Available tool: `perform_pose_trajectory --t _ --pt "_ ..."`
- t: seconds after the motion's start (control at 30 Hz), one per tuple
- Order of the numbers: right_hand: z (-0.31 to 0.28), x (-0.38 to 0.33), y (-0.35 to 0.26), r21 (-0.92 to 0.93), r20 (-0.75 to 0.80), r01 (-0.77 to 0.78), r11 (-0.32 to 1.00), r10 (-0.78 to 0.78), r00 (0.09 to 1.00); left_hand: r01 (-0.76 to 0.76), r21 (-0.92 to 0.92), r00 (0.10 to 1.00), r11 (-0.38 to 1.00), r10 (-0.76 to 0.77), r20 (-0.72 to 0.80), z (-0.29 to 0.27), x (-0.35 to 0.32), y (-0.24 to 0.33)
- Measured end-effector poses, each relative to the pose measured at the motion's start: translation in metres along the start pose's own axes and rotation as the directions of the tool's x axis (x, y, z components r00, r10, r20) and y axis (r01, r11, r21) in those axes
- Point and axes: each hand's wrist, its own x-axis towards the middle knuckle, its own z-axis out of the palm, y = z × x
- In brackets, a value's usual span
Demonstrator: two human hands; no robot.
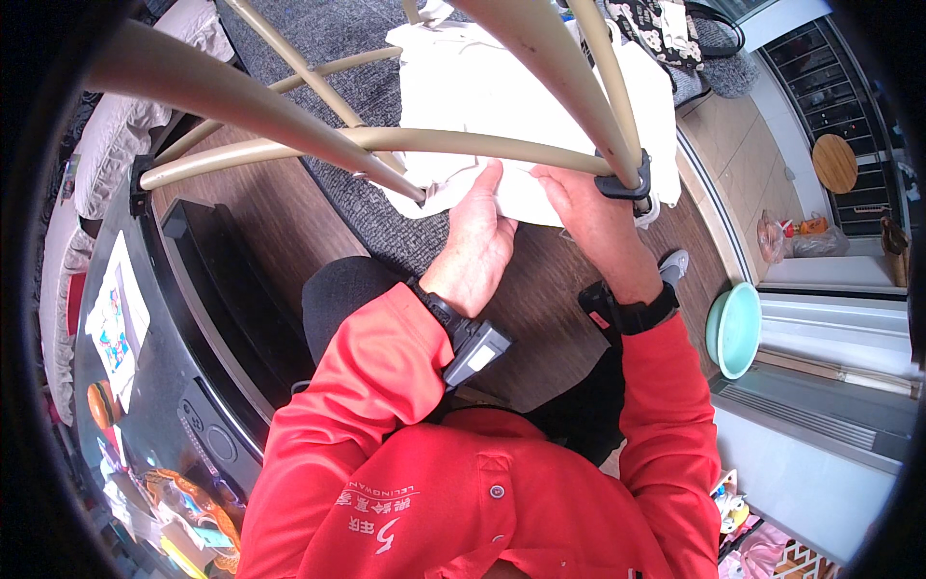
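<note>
Frame (482, 142) looks like smooth painted metal, slight sheen tbh. White cloth (453, 87) behind it's pretty matt, rug (338, 29) below it rough, basin (735, 330) right of it smooth plastic.

Well to the right of the right grip (590, 214), we see a mint-green basin (735, 331) and a round wooden board (834, 164); left of the left grip (473, 246), our dark worktop (169, 338) bears a colourfully printed sheet (118, 318).

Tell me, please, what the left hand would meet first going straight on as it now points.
The left hand would first meet the loose white fabric, which it appears to touch; the curved beige tube also crosses that line, but its depth is unclear.
</note>
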Motion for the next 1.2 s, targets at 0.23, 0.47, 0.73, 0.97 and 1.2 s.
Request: perform_pose_trajectory --t 0.23,0.47,0.73,0.97,1.2 --pt "0.002 0.005 0.000 -0.055 0.019 0.031 0.998 -0.030 0.999 -0.011 0.006 1.000 1.000 0.011 -0.003 0.000 -0.001 0.001" --pt "0.007 0.011 -0.002 0.132 0.060 -0.058 0.990 0.050 0.997 0.003 -0.005 1.000 1.000 -0.003 0.004 0.002 -0.005 0.002" --pt "0.010 0.014 0.002 -0.204 0.017 0.255 0.945 -0.257 0.966 0.024 0.026 0.999 0.999 -0.024 -0.027 0.005 -0.009 0.005" --pt "0.012 0.014 0.001 -0.294 0.044 0.297 0.909 -0.297 0.954 0.021 0.056 0.999 0.998 -0.019 -0.043 0.003 -0.009 0.005" --pt "0.020 0.019 -0.003 -0.094 0.085 0.182 0.979 -0.174 0.981 0.028 0.065 0.999 0.998 -0.025 -0.044 0.000 -0.007 0.005"
